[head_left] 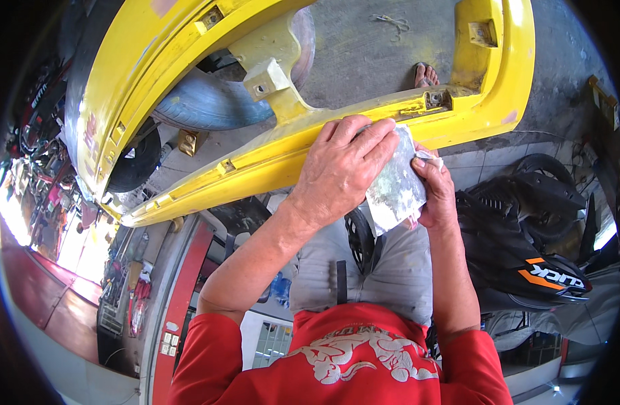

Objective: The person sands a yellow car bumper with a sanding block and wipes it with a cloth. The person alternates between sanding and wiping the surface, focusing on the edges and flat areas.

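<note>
My left hand (340,169) has its fingers bent over the top of a silvery, white-smudged flat piece (394,189), gripping it. My right hand (435,192) pinches that piece at its right side, where a crumpled whitish edge sticks up by my thumb; what lies behind it is hidden. Just beyond both hands runs the lower bar of a large yellow plastic panel (492,115), scuffed in places, with square bracket recesses along it.
A grey-blue tire (202,104) lies within the panel's frame. A bare foot (426,74) is on the concrete beyond the bar. A black motorbike (512,243) stands at my right, cluttered tools and parts (43,169) at far left, and a red-edged cabinet (188,283) at lower left.
</note>
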{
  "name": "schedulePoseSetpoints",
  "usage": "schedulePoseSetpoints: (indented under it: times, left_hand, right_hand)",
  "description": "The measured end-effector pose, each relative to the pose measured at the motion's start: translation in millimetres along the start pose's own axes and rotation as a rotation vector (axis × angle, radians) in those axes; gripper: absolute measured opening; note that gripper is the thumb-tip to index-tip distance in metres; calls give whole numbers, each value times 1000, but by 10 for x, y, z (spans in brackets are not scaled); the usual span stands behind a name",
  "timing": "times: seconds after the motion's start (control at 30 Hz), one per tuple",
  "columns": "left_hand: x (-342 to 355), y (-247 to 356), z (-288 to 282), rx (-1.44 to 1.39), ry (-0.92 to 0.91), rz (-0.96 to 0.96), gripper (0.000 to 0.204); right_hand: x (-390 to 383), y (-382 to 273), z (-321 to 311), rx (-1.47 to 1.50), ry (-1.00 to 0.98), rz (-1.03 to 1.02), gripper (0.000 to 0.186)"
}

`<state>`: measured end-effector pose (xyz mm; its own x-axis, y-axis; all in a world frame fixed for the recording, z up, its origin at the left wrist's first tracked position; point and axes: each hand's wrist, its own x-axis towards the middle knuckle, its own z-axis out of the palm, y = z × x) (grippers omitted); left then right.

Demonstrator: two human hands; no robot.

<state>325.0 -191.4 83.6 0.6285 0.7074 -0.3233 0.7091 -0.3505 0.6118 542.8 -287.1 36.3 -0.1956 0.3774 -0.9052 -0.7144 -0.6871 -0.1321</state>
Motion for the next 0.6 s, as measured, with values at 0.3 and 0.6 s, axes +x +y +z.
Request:
schedulePoseSetpoints:
  times: [0.3,0.6]
  left_hand:
    - [149,9,49,3,38,50,41]
    - [284,82,81,-60,5,19,47]
  right_hand:
    - [-1,-89,-59,6,45,-7,53]
    - [-1,-238,-134,11,33,-3,53]
